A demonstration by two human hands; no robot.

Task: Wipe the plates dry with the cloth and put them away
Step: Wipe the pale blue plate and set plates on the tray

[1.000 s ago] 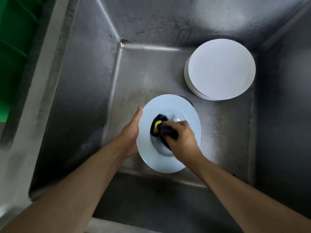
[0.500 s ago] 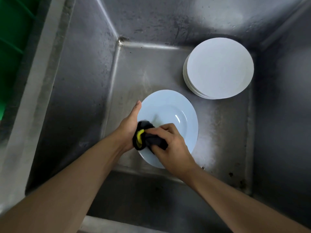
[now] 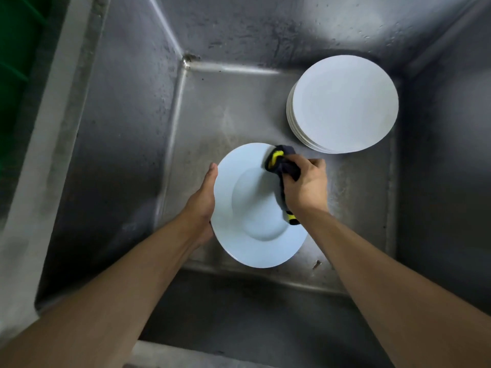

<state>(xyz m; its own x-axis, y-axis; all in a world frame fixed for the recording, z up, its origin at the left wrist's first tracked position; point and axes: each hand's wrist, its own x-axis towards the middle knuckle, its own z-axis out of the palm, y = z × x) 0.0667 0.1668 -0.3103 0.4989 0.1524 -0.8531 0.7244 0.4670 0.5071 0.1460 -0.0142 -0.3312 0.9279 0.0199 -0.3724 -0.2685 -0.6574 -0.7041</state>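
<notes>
I am looking straight down into a deep, scuffed steel sink [image 3: 127,144], my two bare forearms reaching in from the bottom of the view. My left hand [image 3: 203,201] holds a pale, wide-rimmed plate [image 3: 255,208] by its left edge, thumb lying straight along the rim and my fingers hidden underneath it. The plate faces up toward me above the sink floor. My right hand [image 3: 305,187] is curled tight round a dark cloth [image 3: 283,166] with yellow trim, pressing it against the plate's upper right rim. One bunched end of the cloth sticks out past my knuckles, and a yellow-edged tail shows below my wrist, lying on the plate. Just beyond my right hand, in the far right corner of the sink, sits a stack of white plates [image 3: 345,102], apart from the one I am holding. A green crate [image 3: 16,49] shows outside the sink at the upper left.
</notes>
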